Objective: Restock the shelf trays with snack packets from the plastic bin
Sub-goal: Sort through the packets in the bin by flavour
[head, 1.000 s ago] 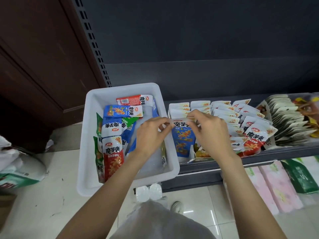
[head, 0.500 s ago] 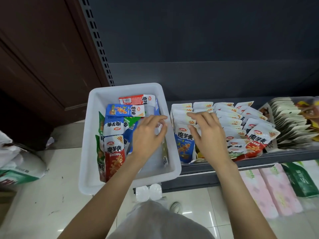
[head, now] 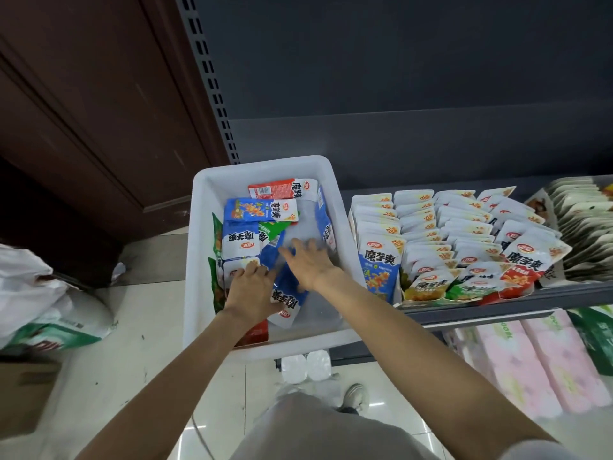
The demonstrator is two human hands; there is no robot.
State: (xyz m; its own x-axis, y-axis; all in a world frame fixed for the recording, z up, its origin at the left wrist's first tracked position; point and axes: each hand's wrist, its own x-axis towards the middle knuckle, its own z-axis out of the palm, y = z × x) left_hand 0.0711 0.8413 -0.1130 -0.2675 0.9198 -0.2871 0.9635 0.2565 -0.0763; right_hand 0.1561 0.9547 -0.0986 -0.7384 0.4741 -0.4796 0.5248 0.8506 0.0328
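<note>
A white plastic bin [head: 199, 260] holds several snack packets in blue, red and green. Both my hands are inside it. My left hand [head: 250, 287] lies flat on a white-topped packet [head: 237, 265] near the bin's left side, fingers spread. My right hand [head: 306, 263] hovers blurred over blue packets [head: 287, 300] in the bin's middle, fingers apart, holding nothing. To the right, the shelf tray [head: 464, 302] stands packed with rows of packets; a blue packet [head: 379, 270] stands upright at the front of its left row.
More cream packets [head: 583, 227] fill a tray at far right. Pink tissue packs [head: 537, 363] sit on the lower shelf. White bags [head: 43, 303] and a cardboard box [head: 23, 396] lie on the floor at left. A dark wooden door [head: 83, 111] stands behind.
The blue packet, held by both hands over the tray a second ago, now stands in the left row. Both hands have moved left into the bin.
</note>
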